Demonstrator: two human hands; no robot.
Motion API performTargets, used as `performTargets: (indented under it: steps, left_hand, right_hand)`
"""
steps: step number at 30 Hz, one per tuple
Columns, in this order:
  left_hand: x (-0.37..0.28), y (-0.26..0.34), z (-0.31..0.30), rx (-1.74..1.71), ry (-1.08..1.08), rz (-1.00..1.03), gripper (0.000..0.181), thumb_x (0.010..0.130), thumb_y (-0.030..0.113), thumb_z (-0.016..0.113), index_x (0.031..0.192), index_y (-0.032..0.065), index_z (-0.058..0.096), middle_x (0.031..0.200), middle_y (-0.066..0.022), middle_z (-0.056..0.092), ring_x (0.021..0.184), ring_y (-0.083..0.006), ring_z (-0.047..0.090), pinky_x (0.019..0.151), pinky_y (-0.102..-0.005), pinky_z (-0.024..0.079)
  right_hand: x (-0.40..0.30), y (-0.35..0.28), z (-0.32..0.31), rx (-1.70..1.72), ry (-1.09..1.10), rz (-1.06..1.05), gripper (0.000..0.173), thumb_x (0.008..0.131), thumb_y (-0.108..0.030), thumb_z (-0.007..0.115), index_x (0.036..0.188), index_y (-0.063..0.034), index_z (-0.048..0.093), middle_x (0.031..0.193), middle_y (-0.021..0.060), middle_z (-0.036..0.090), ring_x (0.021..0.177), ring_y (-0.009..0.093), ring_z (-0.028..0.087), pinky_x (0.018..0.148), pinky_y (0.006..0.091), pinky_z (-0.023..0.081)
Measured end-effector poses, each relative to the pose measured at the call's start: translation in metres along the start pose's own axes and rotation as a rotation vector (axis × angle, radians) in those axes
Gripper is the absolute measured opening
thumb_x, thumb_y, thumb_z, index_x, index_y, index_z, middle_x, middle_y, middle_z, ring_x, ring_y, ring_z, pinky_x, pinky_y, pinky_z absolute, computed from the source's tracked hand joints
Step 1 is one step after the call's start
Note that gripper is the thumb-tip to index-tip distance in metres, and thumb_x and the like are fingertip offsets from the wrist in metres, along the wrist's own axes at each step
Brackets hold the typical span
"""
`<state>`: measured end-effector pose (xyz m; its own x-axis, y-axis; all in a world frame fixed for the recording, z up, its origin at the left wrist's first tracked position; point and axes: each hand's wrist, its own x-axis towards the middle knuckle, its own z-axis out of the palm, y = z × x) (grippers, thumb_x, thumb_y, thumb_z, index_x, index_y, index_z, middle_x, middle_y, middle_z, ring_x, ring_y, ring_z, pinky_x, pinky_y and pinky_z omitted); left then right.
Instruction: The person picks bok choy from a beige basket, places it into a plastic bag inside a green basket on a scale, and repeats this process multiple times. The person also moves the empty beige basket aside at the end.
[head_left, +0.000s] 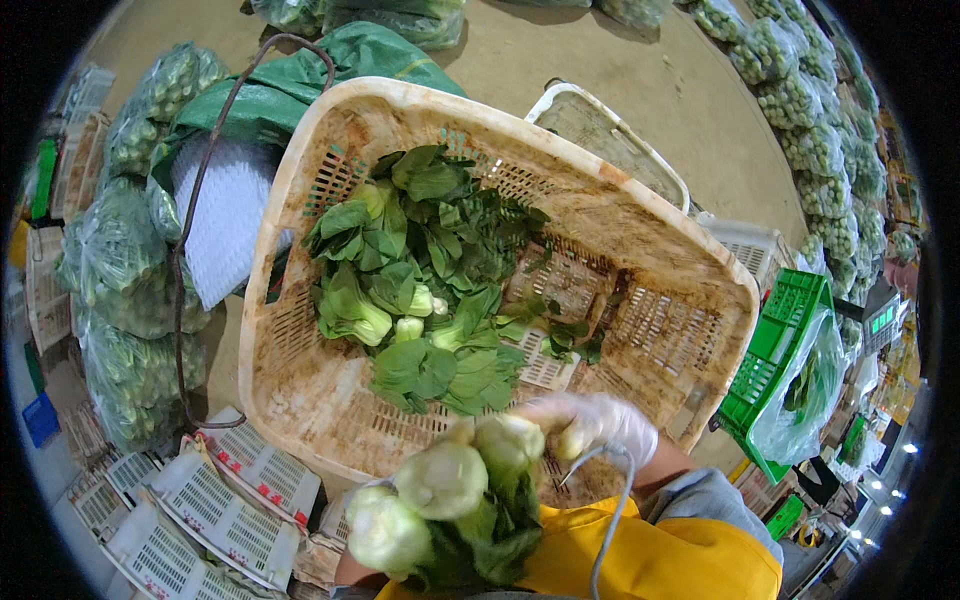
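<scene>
Several pale-based bok choy heads (442, 484) are bunched in front of my body, blurred by motion. My left hand (366, 491) holds them from the left side and is mostly hidden behind their bases and leaves. In a clear plastic glove, my right hand (611, 427) is blurred, its fingers stretching left to the rightmost head; whether it grips that head cannot be made out. Beyond both hands lies a large stained plastic crate (675, 259), tilted, with a heap of leafy bok choy (420, 262) in its left half.
A metal hook rod (180, 300) stands left of the crate, by bagged greens (124, 247) and a green tarp (360, 60). White crates (217, 502) sit at lower left. A green crate (780, 352) with a plastic liner and a scale (879, 319) are at right. A grey cord (611, 525) hangs before my apron.
</scene>
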<state>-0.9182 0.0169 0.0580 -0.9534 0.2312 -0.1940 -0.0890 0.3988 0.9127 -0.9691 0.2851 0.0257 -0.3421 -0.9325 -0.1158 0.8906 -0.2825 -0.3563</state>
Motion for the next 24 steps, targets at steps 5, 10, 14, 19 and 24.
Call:
performTargets:
  steps: [5,10,14,19,24]
  left_hand:
    - [-0.02,-0.003,0.0,-0.101,0.0,-0.114,0.083,0.07,0.032,0.074,0.135,0.0006,0.032,0.124,-0.0139,0.049,0.108,-0.0256,0.052,0.097,-0.0397,0.039]
    - [-0.04,-0.006,0.003,-0.142,0.004,-0.192,0.078,0.071,0.032,0.074,0.132,0.0014,0.035,0.122,-0.0128,0.05,0.106,-0.0252,0.052,0.095,-0.0393,0.04]
    - [-0.046,-0.004,0.002,-0.14,-0.009,-0.187,0.074,0.072,0.031,0.073,0.13,0.002,0.037,0.119,-0.0118,0.051,0.104,-0.0248,0.053,0.094,-0.039,0.04]
    - [-0.043,0.004,0.0,-0.127,-0.038,-0.103,0.069,0.073,0.031,0.072,0.127,0.0027,0.04,0.117,-0.0107,0.052,0.102,-0.0243,0.053,0.092,-0.0385,0.041]
    - [-0.022,0.026,0.007,-0.072,-0.107,0.085,0.064,0.074,0.031,0.071,0.125,0.0035,0.042,0.114,-0.0095,0.054,0.099,-0.0238,0.054,0.091,-0.0381,0.042]
  right_hand:
    - [0.064,-0.044,-0.184,-1.191,1.13,-0.154,0.049,0.087,-0.032,0.057,0.125,-0.0017,0.052,0.122,0.0166,0.057,0.109,0.028,0.057,0.093,0.0371,0.046]
    - [0.107,-0.035,-0.278,-1.865,1.431,0.415,0.071,0.086,-0.047,0.055,0.138,-0.0019,0.038,0.141,0.0155,0.041,0.131,0.027,0.04,0.109,0.0362,0.03]
    - [0.087,-0.037,-0.26,-1.548,1.406,0.587,0.082,0.079,-0.051,0.062,0.141,-0.0053,0.034,0.146,0.0131,0.035,0.135,0.025,0.033,0.11,0.0341,0.03]
    - [0.02,-0.036,-0.165,-1.479,1.509,0.485,0.054,0.078,-0.042,0.066,0.117,-0.0057,0.059,0.123,0.0118,0.054,0.118,0.025,0.048,0.098,0.0414,0.039]
    - [-0.033,-0.039,-0.002,-1.621,1.281,0.05,0.049,0.066,-0.029,0.081,0.107,-0.0071,0.064,0.113,0.0105,0.061,0.1,0.024,0.058,0.086,0.0388,0.046]
